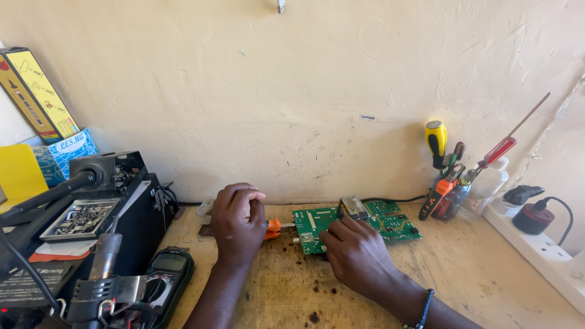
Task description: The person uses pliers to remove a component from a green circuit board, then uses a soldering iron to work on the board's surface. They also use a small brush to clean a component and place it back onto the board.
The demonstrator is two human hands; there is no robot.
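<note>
Scuffed wooden bench (463,274) against a cream wall. Green circuit board (356,224) lies flat, long axis left-right. My right hand (356,253) presses fingertips on its near edge; my left hand (239,222), fisted around an orange-handled tool (273,228), sits just left, tip touching the board.

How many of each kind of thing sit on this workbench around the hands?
Hands: 2, left hand and right hand
Green circuit board: 1
Orange-handled tool in the left hand: 1
Multimeter: 1
Clear plastic bottle: 1
White power strip: 1
Yellow-handled screwdriver: 1
Red-handled screwdriver: 1
Total: 9
</note>
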